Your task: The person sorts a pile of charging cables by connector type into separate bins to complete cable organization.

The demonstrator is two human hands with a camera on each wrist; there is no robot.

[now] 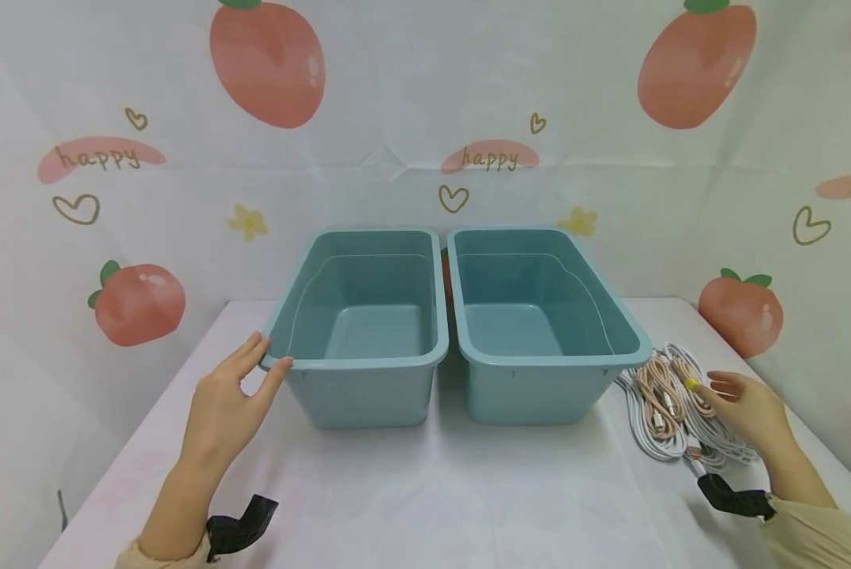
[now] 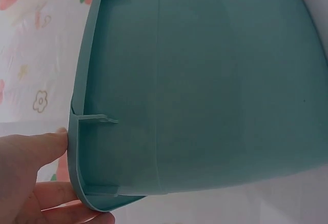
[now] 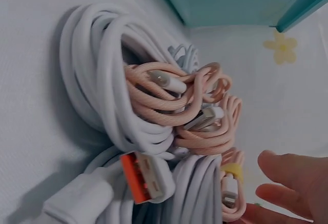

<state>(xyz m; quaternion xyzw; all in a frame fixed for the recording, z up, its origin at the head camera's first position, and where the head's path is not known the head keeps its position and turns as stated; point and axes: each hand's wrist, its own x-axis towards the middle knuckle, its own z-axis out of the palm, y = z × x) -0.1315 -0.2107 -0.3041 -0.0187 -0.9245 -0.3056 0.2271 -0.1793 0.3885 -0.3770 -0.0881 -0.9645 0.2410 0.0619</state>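
Two blue-green plastic bins stand side by side, a left bin (image 1: 368,395) and a right bin (image 1: 532,395). My left hand (image 1: 226,403) holds the near left corner of the left bin, its thumb on the front rim and fingers on the side rim. The left wrist view shows that bin's outer wall (image 2: 215,90) between ribs and rim. Right of the right bin lies a pile of coiled cables (image 1: 649,403), white and pinkish-beige. Beside it my right hand (image 1: 748,415) has its fingers apart, near a beige cable with a yellow tie (image 3: 233,171); fingertips are partly hidden.
A white cloth covers the table (image 1: 482,506) and the wall behind, printed with fruit, hearts and words. A white cable plug with an orange USB end (image 3: 146,178) points up from the pile. Black straps (image 1: 734,496) sit at both wrists.
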